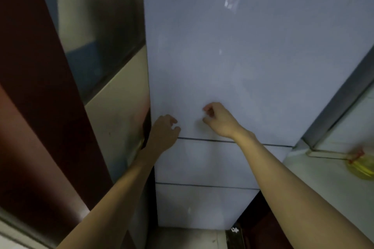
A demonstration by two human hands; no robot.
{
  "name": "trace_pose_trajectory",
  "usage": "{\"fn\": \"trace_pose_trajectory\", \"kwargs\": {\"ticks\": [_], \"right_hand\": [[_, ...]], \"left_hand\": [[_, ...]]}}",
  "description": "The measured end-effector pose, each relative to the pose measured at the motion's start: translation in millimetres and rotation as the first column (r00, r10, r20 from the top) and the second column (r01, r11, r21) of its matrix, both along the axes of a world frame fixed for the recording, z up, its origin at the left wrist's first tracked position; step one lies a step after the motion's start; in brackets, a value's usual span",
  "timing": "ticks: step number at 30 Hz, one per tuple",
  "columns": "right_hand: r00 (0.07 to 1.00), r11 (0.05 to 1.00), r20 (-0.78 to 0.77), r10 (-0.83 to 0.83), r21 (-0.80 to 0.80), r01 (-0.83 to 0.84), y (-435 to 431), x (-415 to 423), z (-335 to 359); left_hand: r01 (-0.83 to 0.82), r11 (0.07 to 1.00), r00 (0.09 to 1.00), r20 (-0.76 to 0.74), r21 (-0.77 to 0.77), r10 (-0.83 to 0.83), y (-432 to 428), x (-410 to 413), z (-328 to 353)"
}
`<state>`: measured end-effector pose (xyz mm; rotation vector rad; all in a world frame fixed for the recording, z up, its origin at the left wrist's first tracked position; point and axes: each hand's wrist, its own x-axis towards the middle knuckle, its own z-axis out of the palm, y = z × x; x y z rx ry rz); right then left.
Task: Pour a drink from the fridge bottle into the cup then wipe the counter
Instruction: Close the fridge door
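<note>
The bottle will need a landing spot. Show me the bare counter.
Counter: bare from the fridge side across to the yellow bottle at the right edge, and nearer you. Tight spot: the narrow gap between fridge and wall, by the left hand.

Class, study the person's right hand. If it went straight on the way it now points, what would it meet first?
The upper fridge door, low on its white panel, just above the seam. The right hand looks close to it; whether they touch is unclear.
</note>
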<state>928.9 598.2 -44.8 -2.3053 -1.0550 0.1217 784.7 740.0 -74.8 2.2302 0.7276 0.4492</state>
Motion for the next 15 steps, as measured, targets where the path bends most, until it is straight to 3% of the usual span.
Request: {"fn": "trace_pose_trajectory", "kwargs": {"ticks": [5, 11, 15], "right_hand": [[0.992, 0.980, 0.026, -0.125, -0.153, 0.127, -71, 5, -11], [0.927, 0.896, 0.013, -0.375, -0.251, 0.366, -206, 5, -29], [0.858, 0.815, 0.017, -0.513, -0.304, 0.493, -300, -14, -25]], "left_hand": [[0.289, 0.955, 0.952, -0.125, 0.072, -0.279, -28, 23, 7], [0.684, 0.712, 0.693, -0.448, 0.160, -0.565, -96, 65, 15], [0.820, 0.555, 0.541, -0.514, 0.143, -0.666, -164, 89, 21]]}}
